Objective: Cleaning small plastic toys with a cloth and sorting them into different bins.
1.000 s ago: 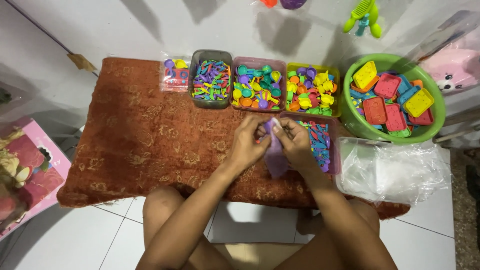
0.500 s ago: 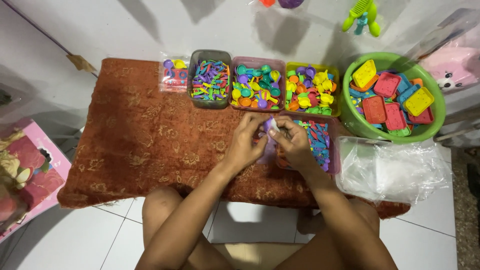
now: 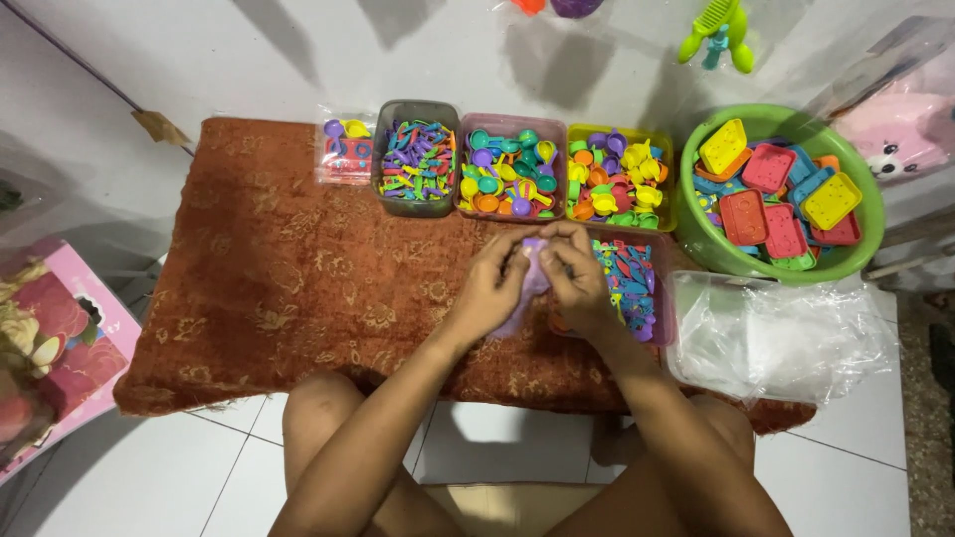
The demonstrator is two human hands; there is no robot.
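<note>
together, two hands (image 3: pixel 532 283) pinch one purple bag (image 3: pixel 528 283).

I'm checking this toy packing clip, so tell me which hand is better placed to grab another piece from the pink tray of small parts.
Probably the right hand. It sits directly over the pink tray, while the left hand lies farther from it over the red cloth. Both hands pinch the small purple bag.

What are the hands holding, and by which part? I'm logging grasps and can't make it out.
Both the left hand and right hand pinch a small purple bag at its top edge; its contents cannot be told.
</note>
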